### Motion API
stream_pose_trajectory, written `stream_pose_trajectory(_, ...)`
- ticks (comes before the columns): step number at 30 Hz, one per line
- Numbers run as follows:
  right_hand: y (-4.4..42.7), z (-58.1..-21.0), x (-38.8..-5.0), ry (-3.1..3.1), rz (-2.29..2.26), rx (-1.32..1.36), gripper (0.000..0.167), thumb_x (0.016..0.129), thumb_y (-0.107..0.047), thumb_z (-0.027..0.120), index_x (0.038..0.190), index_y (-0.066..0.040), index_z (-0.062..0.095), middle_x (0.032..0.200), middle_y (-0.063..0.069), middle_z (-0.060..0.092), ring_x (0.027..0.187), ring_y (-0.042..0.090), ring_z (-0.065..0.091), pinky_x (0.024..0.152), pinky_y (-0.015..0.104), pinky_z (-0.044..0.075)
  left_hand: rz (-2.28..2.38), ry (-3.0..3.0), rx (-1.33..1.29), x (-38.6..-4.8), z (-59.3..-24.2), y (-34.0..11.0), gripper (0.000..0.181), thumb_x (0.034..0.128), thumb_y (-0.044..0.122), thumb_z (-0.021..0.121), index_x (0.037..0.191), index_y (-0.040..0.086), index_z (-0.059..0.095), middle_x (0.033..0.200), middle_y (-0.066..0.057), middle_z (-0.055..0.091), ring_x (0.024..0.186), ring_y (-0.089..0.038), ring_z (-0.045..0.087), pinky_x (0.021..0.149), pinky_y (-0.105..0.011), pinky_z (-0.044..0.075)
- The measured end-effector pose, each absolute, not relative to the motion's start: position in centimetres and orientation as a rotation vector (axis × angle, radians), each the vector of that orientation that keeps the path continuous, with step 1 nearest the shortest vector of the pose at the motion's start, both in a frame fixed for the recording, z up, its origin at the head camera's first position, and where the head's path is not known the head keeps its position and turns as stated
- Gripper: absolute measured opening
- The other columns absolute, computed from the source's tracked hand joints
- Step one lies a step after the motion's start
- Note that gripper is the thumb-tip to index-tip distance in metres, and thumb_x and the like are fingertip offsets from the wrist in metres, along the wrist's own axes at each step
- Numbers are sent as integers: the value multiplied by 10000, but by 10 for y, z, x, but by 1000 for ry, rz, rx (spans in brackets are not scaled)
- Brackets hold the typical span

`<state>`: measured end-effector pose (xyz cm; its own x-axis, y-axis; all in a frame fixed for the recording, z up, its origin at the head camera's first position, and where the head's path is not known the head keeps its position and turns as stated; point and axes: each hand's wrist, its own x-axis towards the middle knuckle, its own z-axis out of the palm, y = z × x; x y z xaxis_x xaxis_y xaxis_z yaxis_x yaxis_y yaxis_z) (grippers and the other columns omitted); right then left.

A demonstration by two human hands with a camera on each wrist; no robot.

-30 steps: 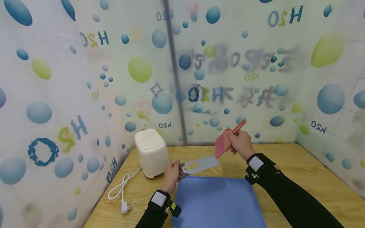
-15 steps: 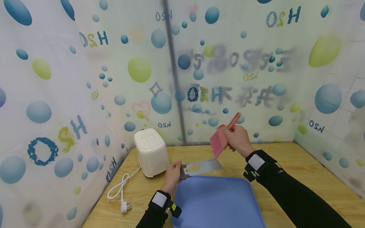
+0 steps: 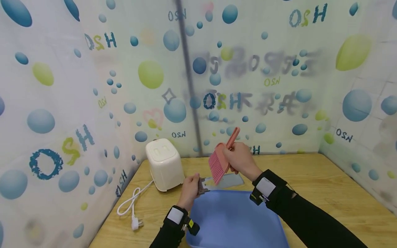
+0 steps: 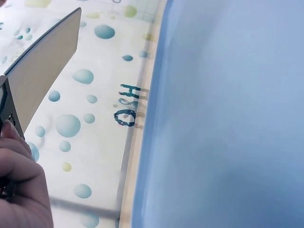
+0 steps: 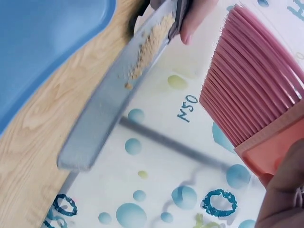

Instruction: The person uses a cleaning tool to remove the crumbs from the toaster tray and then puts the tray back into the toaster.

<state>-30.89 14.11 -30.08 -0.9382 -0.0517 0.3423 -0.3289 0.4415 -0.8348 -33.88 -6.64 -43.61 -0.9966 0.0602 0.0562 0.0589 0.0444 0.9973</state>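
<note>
In the head view my left hand (image 3: 188,191) grips the dark, ridged end of a long, shallow crumb tray (image 3: 234,179), held above the far edge of a blue tray (image 3: 238,220). Tan crumbs (image 5: 151,45) lie in the crumb tray near the gripped end, as the right wrist view shows. My right hand (image 3: 242,160) holds a pink brush (image 3: 218,164) by its handle base, bristles pointing down. In the head view the bristles overlap the crumb tray; the right wrist view shows a gap between them.
A cream toaster (image 3: 164,165) stands left of my left hand. Its white cord (image 3: 133,201) lies looped on the wooden table (image 3: 310,179), ending in a plug (image 3: 135,223). A curtain (image 3: 149,113) with printed bubbles hangs behind the table and along its sides.
My right hand has moved left with the brush, from beyond the crumb tray's free end to over its middle. The crumb tray has shifted slightly right and its angle has changed a little.
</note>
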Motion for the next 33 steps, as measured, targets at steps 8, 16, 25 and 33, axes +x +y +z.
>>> stream_pose_trajectory(8,128,-308,-300,-2410,1507,359,284,1025,-219,566,859,-13,671,478,66,525,328,150,435,349,297,404,2152,2273,152,-341,-436,-65,473,1110,392,409,1011,-4,648,716,-13,586,543,-85,504,458,-218,352)
stream_pose_trajectory(16,118,-313,-295,-2425,1530,402,284,1030,-200,564,841,-23,682,474,54,515,323,142,412,341,275,377,2164,2283,175,-340,-440,-62,450,1118,333,405,939,7,657,696,-9,589,533,-84,503,447,-220,368)
stream_pose_trajectory(25,109,-321,-294,-2448,1517,359,288,1020,-191,579,789,-35,652,468,55,505,317,140,416,334,258,366,2178,2250,187,-339,-440,-65,441,1115,361,400,919,37,628,699,-9,603,541,-84,544,462,-225,401)
stream_pose_trajectory(33,106,-336,-296,-2495,1528,321,303,1024,-200,581,770,-47,644,472,52,502,323,133,416,343,255,383,2179,2221,170,-338,-439,-67,434,1119,364,385,931,58,627,717,0,568,569,-88,517,480,-227,386)
